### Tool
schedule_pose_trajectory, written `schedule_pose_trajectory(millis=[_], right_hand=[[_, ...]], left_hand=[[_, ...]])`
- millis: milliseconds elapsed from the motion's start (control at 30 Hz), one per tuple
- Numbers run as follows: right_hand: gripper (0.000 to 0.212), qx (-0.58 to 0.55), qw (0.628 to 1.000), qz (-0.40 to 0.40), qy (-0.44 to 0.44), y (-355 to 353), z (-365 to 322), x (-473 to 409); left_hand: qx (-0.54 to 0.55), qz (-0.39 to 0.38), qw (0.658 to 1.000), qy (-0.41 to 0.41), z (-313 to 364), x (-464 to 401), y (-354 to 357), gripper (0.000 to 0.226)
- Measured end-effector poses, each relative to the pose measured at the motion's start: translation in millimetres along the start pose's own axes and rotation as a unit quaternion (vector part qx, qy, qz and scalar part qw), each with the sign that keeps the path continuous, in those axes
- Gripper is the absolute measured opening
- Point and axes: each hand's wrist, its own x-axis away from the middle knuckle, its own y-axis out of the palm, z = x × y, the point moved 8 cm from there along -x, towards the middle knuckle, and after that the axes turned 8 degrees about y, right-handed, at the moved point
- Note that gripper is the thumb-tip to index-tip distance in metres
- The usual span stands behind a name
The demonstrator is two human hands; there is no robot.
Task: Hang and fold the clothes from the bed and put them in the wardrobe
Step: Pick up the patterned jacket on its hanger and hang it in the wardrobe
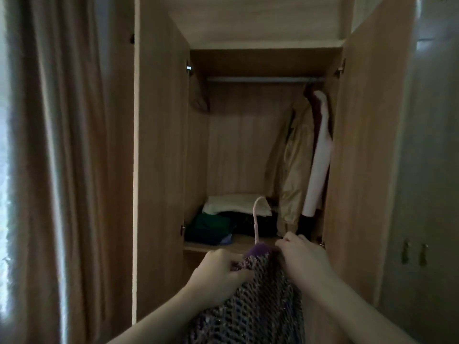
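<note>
Wood-grain doors stand swung wide on both sides of the wardrobe (pixel 161 170), framing a tall open compartment straight ahead of both hands. Above them a metal rail (pixel 263 79) runs across the top of the compartment, bare along its left and middle stretch; at its right end hang a tan jacket (pixel 295 165) and a pale pink garment (pixel 320 155), pressed close to the right wall. Beyond the hands, folded clothes (pixel 231 214) in white, green and dark tones lie stacked on the wardrobe shelf (pixel 243 242), filling its left and middle part. The shelf's front edge lies just past the knuckles. A curtain (pixel 62 157) hangs to the far left of the left door.

The left hand (pixel 218 271) has its fingers curled, gripping the left shoulder of a purple and grey patterned top (pixel 258 304). The right hand (pixel 300 254) grips the top's right shoulder, fingers bent over the fabric. The top sits on a hanger (pixel 257 224) whose pale pink hook rises between the two hands, its curve showing in front of the folded stack. The top drapes down between the forearms toward the bottom edge of the view, held in front of the shelf and well below the rail.
</note>
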Motion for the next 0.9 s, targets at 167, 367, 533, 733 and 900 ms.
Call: schedule_pose_trajectory(millis=[167, 367, 533, 733, 900], right_hand=[[0.040, -0.227, 0.966, -0.122, 0.030, -0.6, -15.4, -32.2], [0.035, -0.228, 0.934, -0.273, 0.030, 19.2, -30.5, -41.0], [0.045, -0.137, 0.962, -0.225, 0.073, 49.2, -17.6, -89.9], [0.037, -0.017, 0.986, -0.118, 0.116, 94.5, -1.2, -144.2], [0.030, 0.056, 0.994, -0.057, 0.075, 118.7, 23.5, -210.7]], left_hand=[[0.162, 0.119, 0.973, -0.113, -53.7, -51.7, 7.2, 0.037], [0.306, 0.211, 0.917, -0.145, -80.9, -116.0, 28.3, 0.024], [0.422, 0.197, 0.873, -0.146, -94.0, -176.2, 52.9, 0.018], [0.514, 0.178, 0.822, -0.167, -127.5, -240.6, 77.0, 0.041], [0.361, 0.133, 0.912, -0.141, -159.7, -291.5, 53.7, 0.041]])
